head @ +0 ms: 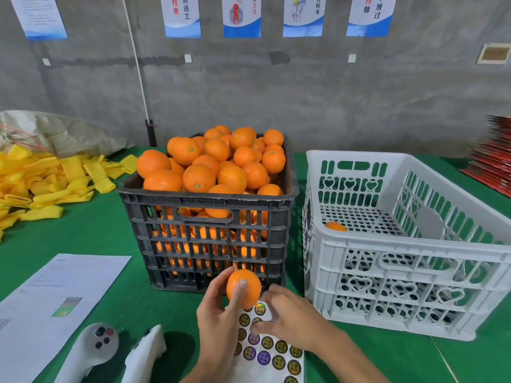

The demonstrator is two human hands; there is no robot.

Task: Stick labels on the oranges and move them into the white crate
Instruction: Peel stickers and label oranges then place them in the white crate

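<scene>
left hand (221,308): our grip curls round one orange (243,288), held just above the sticker sheet (272,352) | right hand (287,316): fingertips bent onto the sheet, pinch not discernible; we should peel cleanly, press flat | white crate (401,244): right, one orange inside | sticker print unreadable

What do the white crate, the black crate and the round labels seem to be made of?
White crate: glossy moulded plastic, with cut-out hearts and slots. Black crate: matte, scuffed plastic, with a moulded grid. Round labels: probably foil stickers, judging by their rainbow sheen.
</scene>
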